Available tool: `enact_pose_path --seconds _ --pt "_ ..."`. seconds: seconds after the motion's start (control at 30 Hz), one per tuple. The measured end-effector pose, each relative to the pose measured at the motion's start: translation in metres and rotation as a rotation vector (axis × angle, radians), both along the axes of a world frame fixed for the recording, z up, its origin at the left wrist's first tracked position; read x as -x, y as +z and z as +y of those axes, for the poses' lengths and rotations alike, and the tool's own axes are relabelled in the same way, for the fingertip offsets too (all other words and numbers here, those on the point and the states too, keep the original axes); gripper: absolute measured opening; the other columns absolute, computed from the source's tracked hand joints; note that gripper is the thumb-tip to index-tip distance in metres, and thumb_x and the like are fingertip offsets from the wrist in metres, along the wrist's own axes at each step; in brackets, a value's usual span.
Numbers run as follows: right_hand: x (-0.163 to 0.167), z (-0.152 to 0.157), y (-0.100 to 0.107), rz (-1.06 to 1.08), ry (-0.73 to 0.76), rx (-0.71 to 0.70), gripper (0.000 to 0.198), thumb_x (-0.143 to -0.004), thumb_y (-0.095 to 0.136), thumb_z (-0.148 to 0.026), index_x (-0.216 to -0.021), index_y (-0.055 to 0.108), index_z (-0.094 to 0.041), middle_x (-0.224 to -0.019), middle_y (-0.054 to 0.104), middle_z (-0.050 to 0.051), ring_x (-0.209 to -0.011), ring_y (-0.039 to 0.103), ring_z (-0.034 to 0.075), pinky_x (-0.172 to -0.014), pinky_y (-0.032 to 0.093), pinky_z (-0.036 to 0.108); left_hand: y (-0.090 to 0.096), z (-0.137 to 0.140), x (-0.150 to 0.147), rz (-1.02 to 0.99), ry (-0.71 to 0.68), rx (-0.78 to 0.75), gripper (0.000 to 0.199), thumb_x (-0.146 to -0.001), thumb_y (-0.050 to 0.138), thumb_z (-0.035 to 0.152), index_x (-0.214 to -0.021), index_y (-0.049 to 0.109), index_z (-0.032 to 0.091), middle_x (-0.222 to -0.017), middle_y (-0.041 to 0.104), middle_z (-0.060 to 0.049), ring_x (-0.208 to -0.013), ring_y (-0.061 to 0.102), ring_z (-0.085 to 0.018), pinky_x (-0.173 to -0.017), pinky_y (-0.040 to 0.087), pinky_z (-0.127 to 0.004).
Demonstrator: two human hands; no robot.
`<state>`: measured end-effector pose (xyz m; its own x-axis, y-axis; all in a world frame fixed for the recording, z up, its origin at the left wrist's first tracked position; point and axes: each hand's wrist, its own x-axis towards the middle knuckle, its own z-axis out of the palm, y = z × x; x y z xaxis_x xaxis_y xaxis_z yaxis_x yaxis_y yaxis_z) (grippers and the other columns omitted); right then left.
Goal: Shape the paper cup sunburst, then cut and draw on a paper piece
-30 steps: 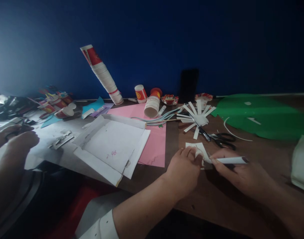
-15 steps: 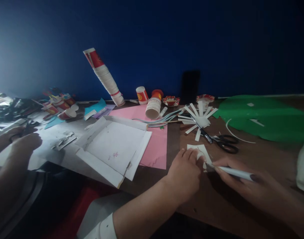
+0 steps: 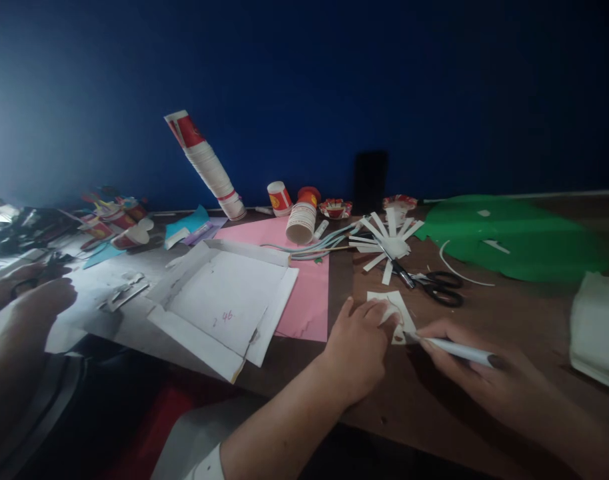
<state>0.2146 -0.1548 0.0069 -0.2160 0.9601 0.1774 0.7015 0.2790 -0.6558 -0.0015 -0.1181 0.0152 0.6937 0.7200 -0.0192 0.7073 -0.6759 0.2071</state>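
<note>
In the head view, my left hand (image 3: 357, 347) rests on the table, its fingers pressing a small white paper cut-out (image 3: 390, 313) onto a pale piece of paper (image 3: 406, 313). Some of the cut-out is hidden under my fingertips. A curved line shows on the pale paper near it. My right hand (image 3: 477, 370) is closed round a white marker (image 3: 462, 349), whose tip meets the paper's right edge. Just beyond lie black-handled scissors (image 3: 442, 287) and a fan of white paper strips (image 3: 395, 247).
An opened white box (image 3: 219, 293) overlaps pink paper (image 3: 309, 313). Paper cups lean in a tall stack (image 3: 209, 170) at the wall. Green sheet (image 3: 514, 233) and a white block-like object (image 3: 599, 327) lie right. Another person's hands (image 3: 42, 300) hold scissors at left.
The view has shifted slightly, so things appear a little further left and lower. My left fingers have drawn back somewhat, baring more of the paper. The marker tip stays at its edge.
</note>
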Motion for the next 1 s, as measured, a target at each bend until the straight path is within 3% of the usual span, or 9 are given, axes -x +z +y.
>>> enact_pose_path --seconds 0.1,1.0 --pt "-0.0020 0.0025 -0.0026 0.013 0.072 0.020 0.026 -0.098 0.053 -0.050 -0.094 0.071 -0.031 -0.081 0.076 -0.001 -0.069 0.070 0.020 -0.064 0.054 0.029 -0.0014 -0.0013 0.0002 -0.010 0.016 0.005 0.048 -0.100 0.041 0.019 -0.147 0.053 0.018 -0.158 0.049 -0.011 -0.146 0.042 -0.027 -0.124 0.028 -0.060" --pt "-0.0026 0.0024 -0.0071 0.037 0.046 0.009 0.025 -0.099 0.052 -0.049 -0.095 0.071 -0.032 -0.084 0.078 -0.002 -0.071 0.072 0.020 -0.064 0.054 0.029 -0.0074 -0.0058 0.0011 -0.113 0.068 0.020 0.044 -0.106 0.035 0.023 -0.146 0.054 0.023 -0.156 0.052 -0.006 -0.147 0.042 -0.025 -0.126 0.023 -0.060"
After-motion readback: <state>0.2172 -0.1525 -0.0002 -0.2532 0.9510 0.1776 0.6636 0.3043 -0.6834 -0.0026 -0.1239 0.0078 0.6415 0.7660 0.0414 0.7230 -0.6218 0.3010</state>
